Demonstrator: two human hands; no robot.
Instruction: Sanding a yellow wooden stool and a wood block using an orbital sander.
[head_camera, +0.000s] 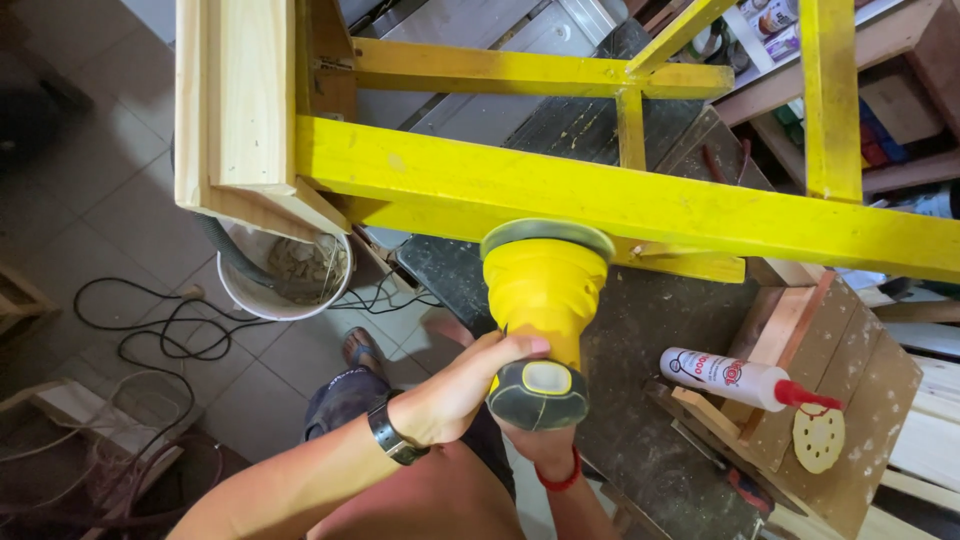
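A yellow orbital sander (545, 290) with a grey-black top is tipped up so that its round pad presses against the side of a long yellow-painted wooden beam (700, 210), part of a yellow frame. My left hand (460, 385), a black watch on its wrist, grips the sander's body from the left. My right hand (535, 443), with a red band on the wrist, holds the sander from beneath and is mostly hidden behind the tool's head.
A white glue bottle with a red tip (725, 378) and a loose round sanding disc (819, 437) lie on wooden blocks at right. A dark workbench (650, 330) sits under the frame. A white bucket (285, 275) and black cables (160, 335) are on the tiled floor. An unpainted wooden piece (240, 100) adjoins the frame's left end.
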